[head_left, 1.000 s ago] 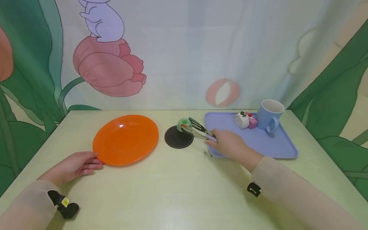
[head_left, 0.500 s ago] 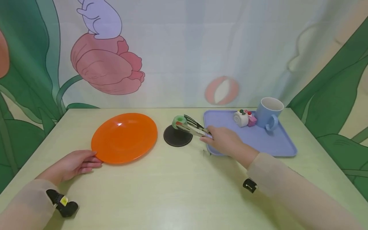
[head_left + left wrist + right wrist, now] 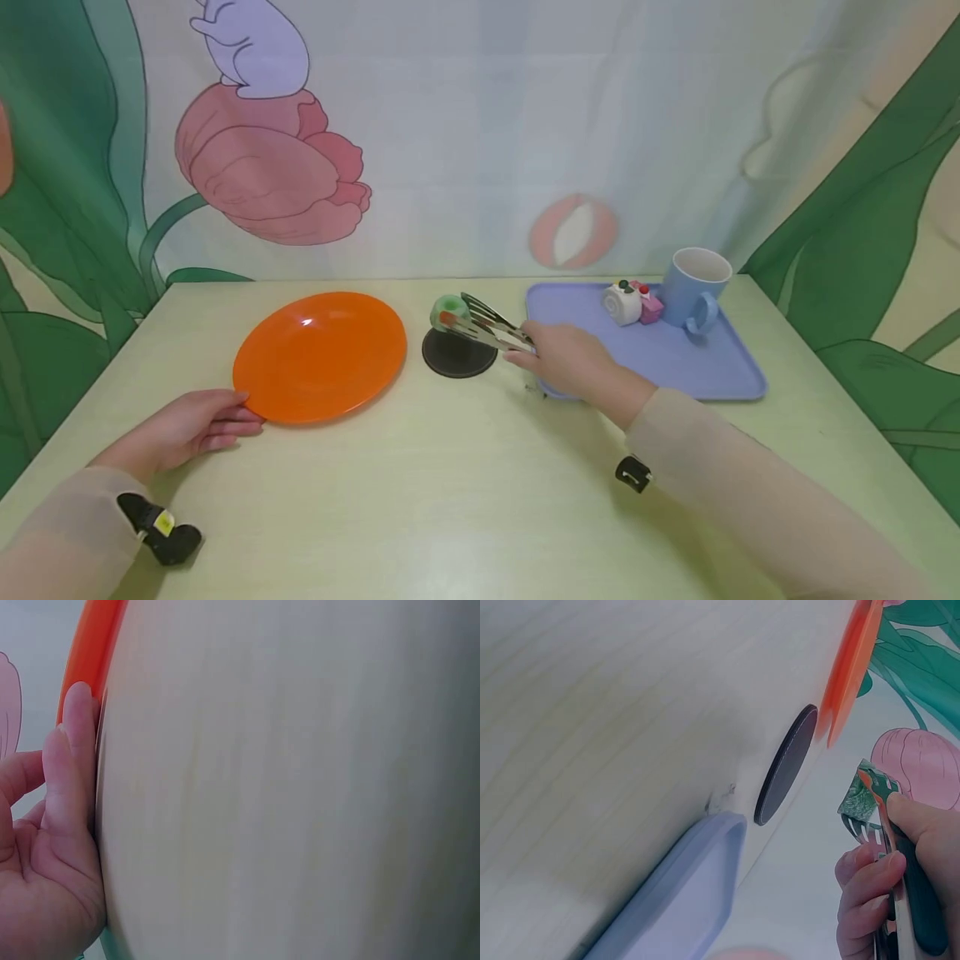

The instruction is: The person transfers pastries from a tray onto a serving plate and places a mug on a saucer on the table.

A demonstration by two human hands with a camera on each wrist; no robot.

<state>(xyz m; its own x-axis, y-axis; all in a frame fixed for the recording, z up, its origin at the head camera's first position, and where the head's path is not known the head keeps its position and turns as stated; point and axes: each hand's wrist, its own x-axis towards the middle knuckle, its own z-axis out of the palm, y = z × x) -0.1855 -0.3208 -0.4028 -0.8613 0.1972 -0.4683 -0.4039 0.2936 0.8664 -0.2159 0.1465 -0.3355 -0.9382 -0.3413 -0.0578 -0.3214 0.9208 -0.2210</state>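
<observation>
At the near left rim of an orange plate [image 3: 322, 358], my left hand [image 3: 187, 427] pinches the edge between thumb and fingers. My right hand [image 3: 572, 357] grips a pair of serving tongs [image 3: 498, 336] with slotted, fork-like ends. Between the tongs' ends sits a small green ring-shaped cake [image 3: 447, 307], raised above the far left edge of a round black coaster [image 3: 459, 357]. In the right wrist view the fingers wrap round the tongs' dark handle [image 3: 922, 907], and the green cake [image 3: 859, 796] is apart from the table.
A lavender tray [image 3: 660, 362] on the right bears a blue mug [image 3: 693, 292], a white cake roll [image 3: 622, 303] and a pink cake piece [image 3: 649, 307]. Behind the table hangs a printed curtain [image 3: 420, 150]. Beside the tray's left corner is a small dark mark [image 3: 534, 390].
My right hand has moved left with the tongs and the green cake, from over the coaster's far right side to its far left. My left hand stays at the plate's rim.
</observation>
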